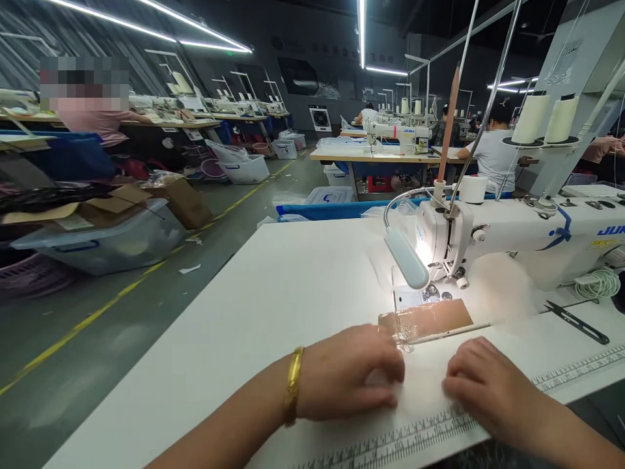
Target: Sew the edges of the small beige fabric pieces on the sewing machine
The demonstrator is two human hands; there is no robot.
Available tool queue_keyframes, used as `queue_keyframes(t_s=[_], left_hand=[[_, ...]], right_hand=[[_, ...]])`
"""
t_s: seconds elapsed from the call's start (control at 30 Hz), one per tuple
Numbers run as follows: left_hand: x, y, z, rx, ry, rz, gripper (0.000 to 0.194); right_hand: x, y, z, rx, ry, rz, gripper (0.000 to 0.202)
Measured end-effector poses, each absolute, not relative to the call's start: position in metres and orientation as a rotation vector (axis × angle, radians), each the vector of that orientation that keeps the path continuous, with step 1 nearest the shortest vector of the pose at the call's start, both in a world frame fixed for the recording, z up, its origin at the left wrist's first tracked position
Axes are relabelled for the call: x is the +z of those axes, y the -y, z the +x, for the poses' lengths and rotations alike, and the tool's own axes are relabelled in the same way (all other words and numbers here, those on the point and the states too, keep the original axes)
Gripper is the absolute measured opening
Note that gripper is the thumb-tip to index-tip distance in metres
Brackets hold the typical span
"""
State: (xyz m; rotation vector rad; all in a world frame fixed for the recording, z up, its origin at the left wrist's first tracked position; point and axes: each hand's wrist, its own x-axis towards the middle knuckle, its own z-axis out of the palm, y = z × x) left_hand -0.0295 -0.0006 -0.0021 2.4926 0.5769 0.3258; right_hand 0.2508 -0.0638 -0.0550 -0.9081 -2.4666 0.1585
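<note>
My left hand (359, 371), with a gold bangle (293, 384) on its wrist, is over the white sewing table (293, 280). Its fingers are curled toward the thumb, and a pale patch shows between them. To the right, my right hand (488, 384) is closed, fingers folded toward the table. What either hand holds, if anything, is too pale and blurred to make out. Just beyond them a brown strip (439, 318) with clear, shiny film lies before the sewing machine (434, 234). A pale, soft, rounded piece (502, 286) sits beneath the machine arm.
Black thread snips (576, 322) lie at the right, above a printed ruler (439, 426) along the front edge. A grey lamp head (407, 257) hangs by the needle area. Plastic bins (107, 241) stand left on the floor. Other people work at machines farther off.
</note>
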Motion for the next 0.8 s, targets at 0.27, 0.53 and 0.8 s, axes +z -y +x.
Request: queue_keyframes(t_s=[0.27,0.53,0.8], left_hand=[[-0.015,0.007,-0.019,0.266,-0.986,2.470,0.021],[-0.028,0.001,-0.012,0.427,-0.925,2.473,0.015],[-0.017,-0.001,-0.014,0.578,-0.928,2.329,0.017]], right_hand=[[-0.048,0.075,0.255,0.518,2.587,-0.854,0.052],[-0.052,0.077,0.253,0.562,2.565,-0.856,0.045],[-0.046,0.068,0.257,0.857,2.312,-0.913,0.041]])
